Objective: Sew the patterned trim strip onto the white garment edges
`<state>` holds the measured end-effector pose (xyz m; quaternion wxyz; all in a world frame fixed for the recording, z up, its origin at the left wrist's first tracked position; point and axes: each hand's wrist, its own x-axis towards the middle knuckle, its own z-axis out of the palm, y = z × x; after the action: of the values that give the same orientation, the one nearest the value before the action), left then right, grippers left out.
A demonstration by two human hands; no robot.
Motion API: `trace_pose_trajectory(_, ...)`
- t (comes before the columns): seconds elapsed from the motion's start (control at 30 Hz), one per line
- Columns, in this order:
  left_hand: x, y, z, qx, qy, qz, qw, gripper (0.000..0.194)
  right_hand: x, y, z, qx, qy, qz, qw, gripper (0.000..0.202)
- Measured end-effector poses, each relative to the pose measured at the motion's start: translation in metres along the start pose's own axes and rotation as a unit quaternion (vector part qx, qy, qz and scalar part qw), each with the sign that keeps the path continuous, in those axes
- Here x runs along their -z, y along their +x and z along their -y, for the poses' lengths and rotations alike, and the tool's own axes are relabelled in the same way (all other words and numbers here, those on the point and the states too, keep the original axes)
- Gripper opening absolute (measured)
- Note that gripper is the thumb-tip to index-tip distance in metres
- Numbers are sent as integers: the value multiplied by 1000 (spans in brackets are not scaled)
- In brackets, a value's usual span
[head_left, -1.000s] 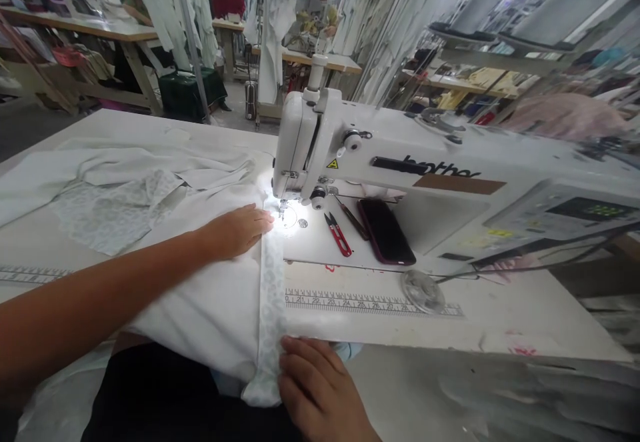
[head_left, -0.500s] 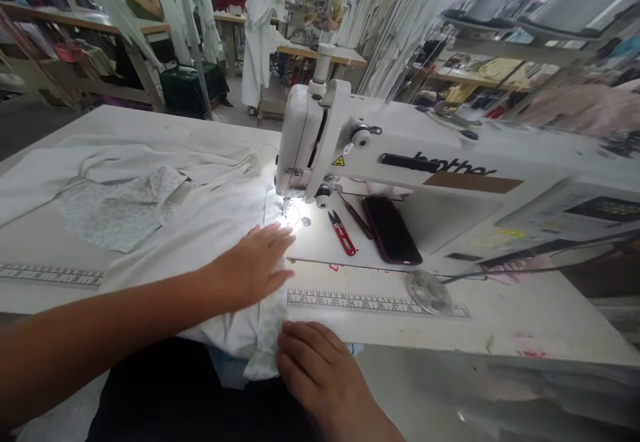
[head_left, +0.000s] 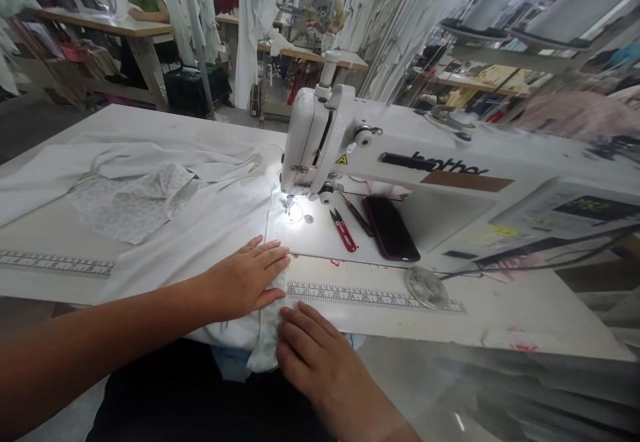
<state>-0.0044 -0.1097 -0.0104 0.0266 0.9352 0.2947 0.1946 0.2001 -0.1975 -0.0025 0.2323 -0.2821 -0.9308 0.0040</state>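
Observation:
White fabric (head_left: 220, 219) lies across the sewing table, its right edge running up to the presser foot (head_left: 289, 205) of a white sewing machine (head_left: 313, 129). Along that edge is a strip with a pale print, hanging over the table's near side. My left hand (head_left: 245, 275) lies flat on the fabric near this edge, fingers spread, between the needle area and my body. Closer to me, my right hand (head_left: 320, 355) has its fingers bent around the strip's edge at the table front. Its thumb is hidden.
Red thread snips (head_left: 343, 232), a slim dark tool (head_left: 357, 214) and a dark phone (head_left: 391, 229) lie beneath the machine arm. A ruler tape (head_left: 350, 295) runs along the front, with a clear round object (head_left: 426, 289) on it. Another person (head_left: 147, 2) sits in the background.
My left hand has slid back from the needle toward me along the fabric. The right hand stays at the fabric's edge, moving up slightly, its index finger now more apart.

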Motion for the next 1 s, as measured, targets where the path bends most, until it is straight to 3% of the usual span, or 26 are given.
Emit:
trace_pose_trajectory(0.17,7,1,-2,-13,-11,-33,999,28,1,2,2,-39,-10,-74,996,21)
trace_pose_trajectory(0.33,13,-5,4,8,-44,-37,998,35,-1,4,3,-42,27,-31,998,20)
trace_pose_trajectory(0.67,10,-7,3,-39,-45,-12,998,32,-3,6,0,-12,42,23,999,13)
trace_pose_trajectory(0.83,11,-11,3,-50,-31,-7,998,33,-2,5,-2,-21,59,19,998,24)
trace_pose_trajectory(1.0,14,-15,13,-33,-96,9,995,44,-3,2,-1,-38,82,-4,996,31)
